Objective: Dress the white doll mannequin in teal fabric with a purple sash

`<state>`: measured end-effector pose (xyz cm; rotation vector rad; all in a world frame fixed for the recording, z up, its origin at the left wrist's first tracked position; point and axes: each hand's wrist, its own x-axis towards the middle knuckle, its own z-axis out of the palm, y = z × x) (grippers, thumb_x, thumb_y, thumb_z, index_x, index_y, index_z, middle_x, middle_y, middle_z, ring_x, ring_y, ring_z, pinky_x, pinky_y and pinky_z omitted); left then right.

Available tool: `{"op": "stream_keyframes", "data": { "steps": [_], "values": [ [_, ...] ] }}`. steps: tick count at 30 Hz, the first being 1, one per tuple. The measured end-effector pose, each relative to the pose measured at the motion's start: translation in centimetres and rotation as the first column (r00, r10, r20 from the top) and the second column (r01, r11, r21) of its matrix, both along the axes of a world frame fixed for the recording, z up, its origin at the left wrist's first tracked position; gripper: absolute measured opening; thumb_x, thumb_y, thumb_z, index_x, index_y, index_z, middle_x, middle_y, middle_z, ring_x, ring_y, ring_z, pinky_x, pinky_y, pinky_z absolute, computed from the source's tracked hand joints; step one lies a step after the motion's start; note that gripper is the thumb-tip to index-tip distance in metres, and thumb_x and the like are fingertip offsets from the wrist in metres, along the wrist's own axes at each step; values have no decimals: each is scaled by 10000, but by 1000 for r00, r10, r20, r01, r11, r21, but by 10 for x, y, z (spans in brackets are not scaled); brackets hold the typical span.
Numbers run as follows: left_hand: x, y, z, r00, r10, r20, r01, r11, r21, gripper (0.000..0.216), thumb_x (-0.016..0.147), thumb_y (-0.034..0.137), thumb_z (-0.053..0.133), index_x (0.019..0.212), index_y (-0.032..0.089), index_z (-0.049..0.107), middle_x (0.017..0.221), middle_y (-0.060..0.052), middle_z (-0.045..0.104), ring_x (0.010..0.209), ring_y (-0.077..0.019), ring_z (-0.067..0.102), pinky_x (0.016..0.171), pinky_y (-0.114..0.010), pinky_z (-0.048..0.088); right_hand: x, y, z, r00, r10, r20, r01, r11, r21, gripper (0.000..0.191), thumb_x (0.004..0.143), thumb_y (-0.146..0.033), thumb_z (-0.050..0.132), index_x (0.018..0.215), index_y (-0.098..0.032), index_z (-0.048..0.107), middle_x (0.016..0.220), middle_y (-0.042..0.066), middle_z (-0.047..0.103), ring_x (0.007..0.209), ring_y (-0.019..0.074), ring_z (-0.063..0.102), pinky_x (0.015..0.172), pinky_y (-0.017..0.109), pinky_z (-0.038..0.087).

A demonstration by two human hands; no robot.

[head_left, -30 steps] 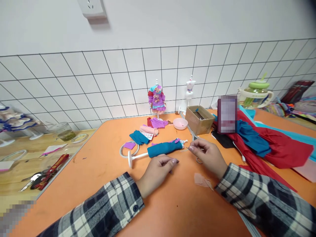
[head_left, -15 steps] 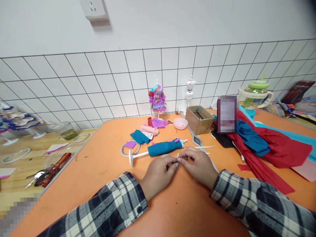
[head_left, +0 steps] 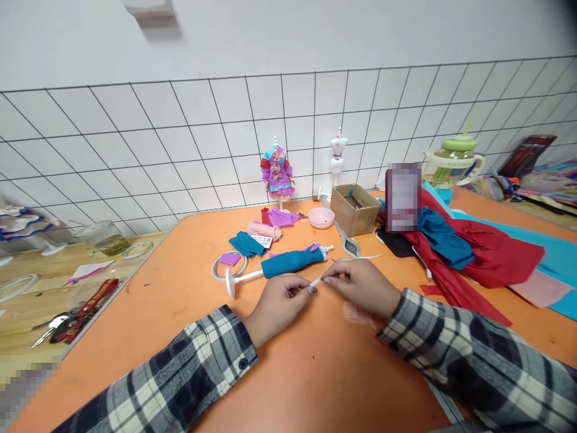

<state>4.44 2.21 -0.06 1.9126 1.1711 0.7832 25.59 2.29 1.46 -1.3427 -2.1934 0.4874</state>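
A small white strip (head_left: pixel 315 281), possibly tape, stretches between the fingertips of both hands. My left hand (head_left: pixel 285 299) pinches its near end between thumb and forefinger. At the other end, the closed fingers of my right hand (head_left: pixel 363 286) grip it. Just beyond my left hand lies a small white dress form (head_left: pixel 247 277) on its side, wrapped in teal fabric (head_left: pixel 293 263). A blurred pale pink piece (head_left: pixel 358 314) shows under my right wrist; what it is I cannot tell.
Behind stand a dressed doll form (head_left: pixel 277 174), a bare form (head_left: pixel 338 153), a pink bowl (head_left: pixel 321 218) and a cardboard box (head_left: pixel 356 211). Tape rolls (head_left: pixel 215 269) and fabric scraps lie left. A phone (head_left: pixel 403 198), red fabric (head_left: pixel 491 246) and a lidded jug (head_left: pixel 455 162) occupy the right.
My fingertips have drawn apart, and the white strip now shows between them. The pale pink piece has come into sight below my right hand. The whole view has shifted slightly.
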Motion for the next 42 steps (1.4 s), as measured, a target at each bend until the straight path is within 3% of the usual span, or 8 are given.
{"op": "stream_keyframes", "data": {
  "steps": [3, 6, 11, 18, 25, 31, 34, 42],
  "values": [
    [0, 0, 2, 1000, -1, 7, 1, 1000, -24, 215, 838, 298, 592, 777, 161, 746, 777, -51, 719, 718, -177, 619, 645, -255, 445, 24, -1, 5, 983, 125, 132, -118, 991, -56, 158, 752, -217, 723, 895, -279, 751, 821, -14, 689, 745, 162, 635, 657, 263, 451],
    [-1, -1, 2, 1000, -17, 22, 18, 999, -47, 220, 841, 284, 578, 790, 153, 747, 789, -54, 722, 723, -174, 619, 653, -251, 447, 40, -10, -2, 930, 294, 221, -262, 951, -163, 519, 584, -143, 829, 1061, -315, 720, 989, -2, 667, 840, 177, 644, 681, 250, 469],
    [0, -2, -5, 997, -70, 28, 73, 993, -98, 220, 804, 203, 550, 822, 132, 758, 808, -59, 731, 725, -167, 621, 645, -237, 439, 41, -23, -10, 942, 257, 215, -172, 922, -347, 204, 716, -25, 640, 709, -207, 734, 752, -4, 689, 735, 133, 634, 659, 209, 443],
    [-1, 0, -8, 979, -171, 111, 188, 968, -165, 251, 801, 269, 570, 828, 129, 776, 795, -61, 724, 706, -162, 595, 631, -240, 401, -5, 34, 35, 993, 72, 96, -75, 997, 27, 214, 891, -160, 564, 938, -231, 760, 902, 17, 758, 859, 180, 684, 766, 268, 476],
    [-8, 9, -6, 951, -125, 282, 225, 908, -354, 401, 767, 472, 632, 850, 102, 762, 682, -47, 665, 621, -137, 537, 609, -242, 385, -57, 111, 38, 999, -35, 10, 32, 972, 234, 419, 844, -130, 592, 1247, -239, 632, 1251, 62, 666, 1123, 229, 613, 962, 369, 458],
    [-9, 16, -3, 956, -110, 271, 215, 893, -396, 328, 737, 386, 631, 808, 98, 770, 646, -50, 679, 576, -126, 543, 573, -231, 404, -33, 34, 21, 982, -3, -189, 106, 836, 538, 169, 891, -154, 514, 988, -197, 646, 854, 38, 683, 748, 164, 590, 683, 294, 463],
    [-8, 15, 0, 965, -90, 247, 180, 910, -373, 272, 757, 322, 598, 762, 111, 771, 645, -47, 697, 567, -120, 558, 564, -219, 419, -24, -5, 2, 991, 129, -31, -81, 772, 631, 144, 839, -98, 509, 875, -189, 615, 766, 36, 651, 707, 172, 556, 644, 300, 433],
    [-2, 9, 0, 973, -33, 229, 115, 928, -354, 279, 833, 323, 567, 792, 140, 774, 809, -72, 764, 666, -135, 646, 623, -217, 494, -17, -1, -11, 982, 134, 136, -180, 888, 424, 166, 882, -182, 546, 965, -202, 687, 916, 29, 726, 830, 206, 604, 763, 349, 476]
  ]
}}
